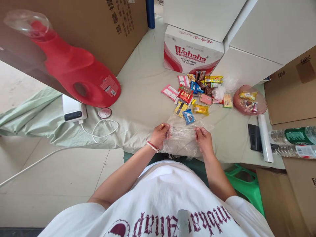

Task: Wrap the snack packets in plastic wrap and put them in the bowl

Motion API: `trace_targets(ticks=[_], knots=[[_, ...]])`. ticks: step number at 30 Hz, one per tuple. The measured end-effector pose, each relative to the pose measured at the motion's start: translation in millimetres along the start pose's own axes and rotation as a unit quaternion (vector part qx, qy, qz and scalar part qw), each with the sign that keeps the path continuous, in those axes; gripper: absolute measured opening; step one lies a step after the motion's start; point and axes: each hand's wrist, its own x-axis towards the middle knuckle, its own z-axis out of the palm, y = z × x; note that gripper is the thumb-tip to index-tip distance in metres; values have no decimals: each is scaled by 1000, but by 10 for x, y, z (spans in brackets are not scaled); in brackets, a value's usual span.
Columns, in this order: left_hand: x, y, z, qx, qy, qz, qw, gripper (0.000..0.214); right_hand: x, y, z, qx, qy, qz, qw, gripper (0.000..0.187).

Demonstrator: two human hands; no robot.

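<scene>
My left hand [161,134] and my right hand [203,139] each pinch one side of a clear plastic bag [182,136], stretched between them over the near edge of a pale green cloth [143,105]. A ring shows on the left hand and a red and white bracelet on its wrist. Just beyond the bag lie several small snack packets [195,93] in red, yellow, blue and pink. The nearest is a blue packet [189,116].
A pink-red bag [250,100] holding snacks sits right of the pile. A Wahaha water carton [190,52] stands behind. A red jug [74,70], a white power bank [72,110] with cable, a roll of bags [265,138], a black device [254,137], water bottles [293,135] and cardboard boxes surround.
</scene>
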Motion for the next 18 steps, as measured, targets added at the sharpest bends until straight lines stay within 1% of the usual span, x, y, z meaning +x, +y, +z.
trace_targets(ticks=[5, 7, 9, 12, 14, 16, 18], knots=[[52, 61, -216, 26, 40, 19, 999, 41, -3, 43, -2, 2, 12, 26, 1000, 47], [63, 97, -287, 41, 43, 12, 998, 39, -12, 58, -9, 3, 9, 33, 999, 49], [68, 130, -350, 69, 23, -15, 997, 37, -25, 71, -15, 0, 4, 34, 999, 50], [78, 148, -413, 117, -33, -56, 991, 34, -35, 88, -24, -12, -3, 20, 1000, 49], [92, 141, -427, 131, -58, -61, 988, 32, -26, 104, -35, -19, -5, 8, 1000, 48], [109, 129, -418, 131, -57, -45, 989, 29, -7, 133, -49, -25, -4, -3, 1000, 47], [121, 116, -394, 112, -7, 13, 994, 27, 13, 174, -58, -34, -1, -13, 999, 46]])
